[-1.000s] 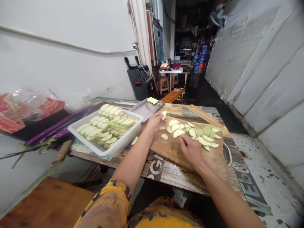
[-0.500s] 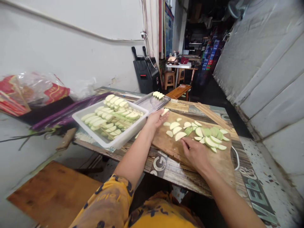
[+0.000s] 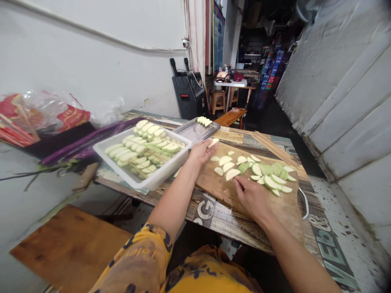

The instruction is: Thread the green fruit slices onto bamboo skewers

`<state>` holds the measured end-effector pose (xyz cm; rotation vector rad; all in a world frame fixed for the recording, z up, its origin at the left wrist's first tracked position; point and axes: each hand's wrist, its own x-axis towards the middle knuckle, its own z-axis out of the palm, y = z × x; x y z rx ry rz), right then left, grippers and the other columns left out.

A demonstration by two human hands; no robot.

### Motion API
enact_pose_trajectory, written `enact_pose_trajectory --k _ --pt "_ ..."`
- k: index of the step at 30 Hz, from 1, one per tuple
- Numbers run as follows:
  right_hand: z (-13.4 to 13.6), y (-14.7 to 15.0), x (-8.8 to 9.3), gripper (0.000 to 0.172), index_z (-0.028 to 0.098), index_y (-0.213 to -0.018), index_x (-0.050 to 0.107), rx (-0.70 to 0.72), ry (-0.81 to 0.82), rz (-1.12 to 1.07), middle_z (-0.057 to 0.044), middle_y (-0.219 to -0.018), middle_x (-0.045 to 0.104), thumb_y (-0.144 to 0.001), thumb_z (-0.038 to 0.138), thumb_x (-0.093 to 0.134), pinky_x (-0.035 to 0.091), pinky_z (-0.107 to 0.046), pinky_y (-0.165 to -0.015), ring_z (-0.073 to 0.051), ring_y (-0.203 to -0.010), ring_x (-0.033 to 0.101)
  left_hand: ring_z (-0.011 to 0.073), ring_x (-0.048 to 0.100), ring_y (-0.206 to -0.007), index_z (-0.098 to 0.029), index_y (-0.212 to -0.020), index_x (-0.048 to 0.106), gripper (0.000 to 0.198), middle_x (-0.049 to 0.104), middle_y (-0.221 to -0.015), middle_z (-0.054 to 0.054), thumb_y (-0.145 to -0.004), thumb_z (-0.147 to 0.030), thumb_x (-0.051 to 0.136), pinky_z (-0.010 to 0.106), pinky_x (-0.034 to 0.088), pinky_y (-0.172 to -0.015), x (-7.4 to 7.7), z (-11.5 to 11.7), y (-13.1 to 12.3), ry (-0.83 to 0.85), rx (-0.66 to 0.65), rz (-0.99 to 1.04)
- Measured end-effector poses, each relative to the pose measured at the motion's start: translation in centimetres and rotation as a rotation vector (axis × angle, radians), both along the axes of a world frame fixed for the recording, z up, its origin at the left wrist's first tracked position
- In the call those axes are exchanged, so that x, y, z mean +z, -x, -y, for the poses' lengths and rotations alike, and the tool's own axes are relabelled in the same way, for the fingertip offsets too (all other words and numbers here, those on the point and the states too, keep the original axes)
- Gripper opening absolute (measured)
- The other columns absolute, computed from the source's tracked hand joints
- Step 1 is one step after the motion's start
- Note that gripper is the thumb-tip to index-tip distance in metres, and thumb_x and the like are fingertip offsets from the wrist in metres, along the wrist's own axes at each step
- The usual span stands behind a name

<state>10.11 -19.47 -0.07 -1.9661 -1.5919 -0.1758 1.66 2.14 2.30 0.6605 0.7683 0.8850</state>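
My left hand [image 3: 201, 152] is closed around a pale, green-skinned vegetable slice [image 3: 213, 142] at the left edge of the wooden cutting board [image 3: 220, 192]. With thumb and fingers pinched together, my right hand [image 3: 251, 196] grips the near edge of a half-moon vegetable slice [image 3: 232, 174] lying on the board. Several more slices [image 3: 276, 179] are spread and overlapped across the board's right side. Left of my left arm, a white plastic tub [image 3: 143, 185] holds rows of slices on thin skewers [image 3: 143, 151].
Bare bamboo skewers [image 3: 271, 147] lie beyond the board. A clear lid [image 3: 195, 132] carries a few slices [image 3: 204, 121] behind the tub. Long purple eggplants [image 3: 70, 150] and a knife handle [image 3: 86, 177] are at left. A black speaker [image 3: 189, 95] stands by the wall.
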Motion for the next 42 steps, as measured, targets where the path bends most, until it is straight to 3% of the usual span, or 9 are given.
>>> enact_pose_trajectory --k 23,42 --pt "-0.1 0.0 0.0 0.030 0.019 -0.086 0.071 -0.008 0.008 -0.005 -0.005 -0.073 0.073 -0.091 0.028 0.043 0.037 -0.025 -0.055 -0.017 -0.057 0.063 0.0160 0.070 -0.069 -0.013 -0.079 0.052 0.011 0.067 -0.070 0.006 -0.081 -0.009 0.062 0.022 0.055 -0.062 0.1 0.5 -0.3 -0.054 0.002 0.021" --pt "-0.2 -0.1 0.2 0.029 0.018 -0.081 0.071 0.002 0.016 -0.052 -0.006 -0.070 0.072 -0.089 0.025 0.044 0.036 -0.025 -0.055 -0.018 -0.057 0.062 0.0174 0.071 -0.074 -0.012 -0.073 0.054 0.012 0.067 -0.068 0.006 -0.080 -0.007 0.063 0.030 0.057 -0.076 0.3 1.2 -0.6 -0.072 0.003 -0.009"
